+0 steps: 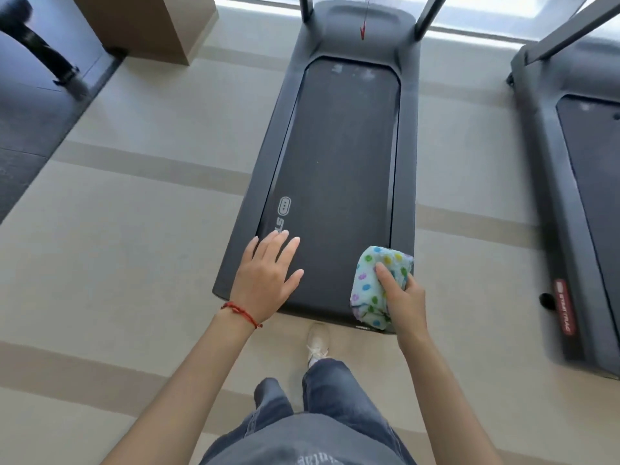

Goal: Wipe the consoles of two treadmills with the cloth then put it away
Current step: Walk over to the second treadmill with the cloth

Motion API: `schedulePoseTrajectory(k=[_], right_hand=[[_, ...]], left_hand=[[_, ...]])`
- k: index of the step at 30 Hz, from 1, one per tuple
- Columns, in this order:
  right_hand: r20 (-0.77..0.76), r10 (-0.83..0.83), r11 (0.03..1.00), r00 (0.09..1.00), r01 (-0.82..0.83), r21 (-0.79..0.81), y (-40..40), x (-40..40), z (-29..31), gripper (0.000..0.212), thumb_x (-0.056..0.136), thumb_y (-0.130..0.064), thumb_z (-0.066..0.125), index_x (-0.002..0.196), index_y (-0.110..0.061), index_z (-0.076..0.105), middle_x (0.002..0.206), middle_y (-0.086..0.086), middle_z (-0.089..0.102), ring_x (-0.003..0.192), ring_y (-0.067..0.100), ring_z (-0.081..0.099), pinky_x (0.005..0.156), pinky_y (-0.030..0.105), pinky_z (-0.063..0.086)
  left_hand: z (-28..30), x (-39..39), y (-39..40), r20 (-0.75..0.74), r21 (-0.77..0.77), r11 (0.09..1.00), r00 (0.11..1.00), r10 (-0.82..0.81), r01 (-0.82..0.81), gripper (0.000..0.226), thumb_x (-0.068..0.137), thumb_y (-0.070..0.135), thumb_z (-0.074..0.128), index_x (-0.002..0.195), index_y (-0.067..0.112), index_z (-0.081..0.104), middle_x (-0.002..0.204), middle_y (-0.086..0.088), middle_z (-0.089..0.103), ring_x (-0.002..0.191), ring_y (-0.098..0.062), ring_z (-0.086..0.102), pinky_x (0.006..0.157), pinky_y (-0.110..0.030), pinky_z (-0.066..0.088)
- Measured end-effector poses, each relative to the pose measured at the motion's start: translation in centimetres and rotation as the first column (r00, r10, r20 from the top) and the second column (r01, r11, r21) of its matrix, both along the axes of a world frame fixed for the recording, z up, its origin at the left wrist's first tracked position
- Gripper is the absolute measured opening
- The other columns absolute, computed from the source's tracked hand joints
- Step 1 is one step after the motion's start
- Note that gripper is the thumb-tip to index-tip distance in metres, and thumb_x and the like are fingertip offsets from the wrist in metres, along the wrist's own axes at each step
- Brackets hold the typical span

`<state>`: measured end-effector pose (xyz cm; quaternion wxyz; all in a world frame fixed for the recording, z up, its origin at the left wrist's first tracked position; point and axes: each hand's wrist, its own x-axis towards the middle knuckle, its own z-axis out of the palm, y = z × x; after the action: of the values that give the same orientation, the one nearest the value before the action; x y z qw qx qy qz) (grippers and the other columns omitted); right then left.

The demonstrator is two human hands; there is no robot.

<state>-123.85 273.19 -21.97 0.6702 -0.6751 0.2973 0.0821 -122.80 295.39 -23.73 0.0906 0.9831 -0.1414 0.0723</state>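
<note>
approaching the first treadmill (335,182): right hand (407,298) grips the dotted cloth (375,286), left hand (265,280) spread empty; consoles unseen, probably step up next.

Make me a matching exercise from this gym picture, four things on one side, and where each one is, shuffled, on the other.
1. cloth
2. red string bracelet
3. red safety clip
4. second treadmill

A. on the left wrist
B. hanging over the front of the near treadmill
C. bunched in the right hand
D. along the right edge of the view

Pairs: 1-C, 2-A, 3-B, 4-D
</note>
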Motion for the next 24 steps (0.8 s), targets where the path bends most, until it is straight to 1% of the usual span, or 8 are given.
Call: schedulePoseTrajectory(k=[2,5,7,13,16,18,20,24], right_hand=[[0.002,0.002,1.000,1.000,-0.002,0.001,-1.1,2.8,0.4,0.023,0.085,-0.027,0.065,0.102,-0.012,0.061,0.093,0.005,0.068,0.084,0.018,0.066,0.069,0.028,0.055],[0.018,0.007,1.000,1.000,-0.008,0.005,-2.4,6.6,1.2,0.025,0.084,-0.027,0.066,0.103,-0.011,0.062,0.097,0.007,0.069,0.088,0.021,0.067,0.074,0.034,0.056],[0.031,0.015,1.000,0.999,-0.015,0.006,-3.1,8.7,1.6,0.025,0.084,-0.027,0.066,0.103,-0.012,0.062,0.099,0.006,0.069,0.090,0.020,0.067,0.075,0.034,0.056],[0.049,-0.014,0.999,0.999,0.012,0.043,-4.0,14.1,2.4,0.019,0.084,-0.026,0.066,0.100,-0.014,0.063,0.095,0.003,0.069,0.087,0.018,0.067,0.069,0.027,0.057],[0.051,-0.022,0.999,0.998,0.019,0.049,-4.3,16.5,2.6,0.009,0.084,-0.025,0.066,0.091,-0.020,0.063,0.091,0.001,0.070,0.083,0.015,0.068,0.066,0.026,0.057],[0.056,-0.024,0.999,0.998,0.021,0.046,-4.5,18.4,2.7,0.006,0.084,-0.025,0.066,0.087,-0.022,0.063,0.090,0.001,0.070,0.082,0.015,0.069,0.066,0.026,0.057],[0.057,-0.036,0.998,0.998,0.034,0.045,-4.7,20.7,2.7,0.006,0.084,-0.024,0.066,0.088,-0.021,0.063,0.091,0.001,0.070,0.082,0.015,0.069,0.065,0.025,0.057],[0.059,-0.063,0.996,0.996,0.060,0.063,-4.8,26.1,3.2,0.006,0.085,-0.021,0.065,0.090,-0.018,0.064,0.089,0.001,0.069,0.074,0.009,0.068,0.056,0.017,0.055]], left_hand=[[0.4,2.7,-1.0,0.002,-0.007,1.000,1.000,0.011,-0.011,0.052,0.087,0.037,0.040,0.121,0.004,0.060,0.120,-0.017,0.060,0.113,-0.032,0.055,0.094,-0.050,0.046],[1.3,6.1,-2.0,0.012,-0.008,1.000,1.000,0.024,-0.024,0.051,0.087,0.037,0.040,0.121,0.003,0.060,0.119,-0.018,0.060,0.112,-0.033,0.056,0.092,-0.050,0.047],[1.8,8.1,-2.3,0.025,-0.004,0.999,0.999,0.038,-0.038,0.051,0.087,0.037,0.040,0.121,0.003,0.060,0.119,-0.018,0.060,0.111,-0.034,0.057,0.092,-0.050,0.046],[2.8,13.9,-3.0,0.032,-0.012,0.998,0.997,0.063,-0.063,0.053,0.087,0.037,0.041,0.123,0.002,0.058,0.122,-0.019,0.059,0.113,-0.035,0.055,0.095,-0.051,0.043],[3.0,16.9,-3.6,0.019,-0.020,0.998,0.998,0.053,-0.053,0.053,0.087,0.038,0.041,0.124,0.003,0.057,0.123,-0.019,0.058,0.114,-0.035,0.054,0.095,-0.052,0.044],[3.0,19.1,-4.0,0.026,-0.028,0.998,0.998,0.051,-0.050,0.053,0.088,0.038,0.040,0.125,0.003,0.057,0.124,-0.018,0.057,0.116,-0.034,0.053,0.097,-0.051,0.041],[2.9,21.5,-4.3,0.035,-0.039,0.998,0.998,0.047,-0.045,0.053,0.088,0.038,0.040,0.125,0.004,0.056,0.125,-0.017,0.057,0.117,-0.033,0.052,0.099,-0.050,0.039],[2.7,26.9,-4.6,0.038,-0.038,0.999,0.999,0.027,-0.026,0.052,0.088,0.037,0.040,0.125,0.004,0.056,0.125,-0.017,0.057,0.117,-0.032,0.052,0.099,-0.050,0.039]])
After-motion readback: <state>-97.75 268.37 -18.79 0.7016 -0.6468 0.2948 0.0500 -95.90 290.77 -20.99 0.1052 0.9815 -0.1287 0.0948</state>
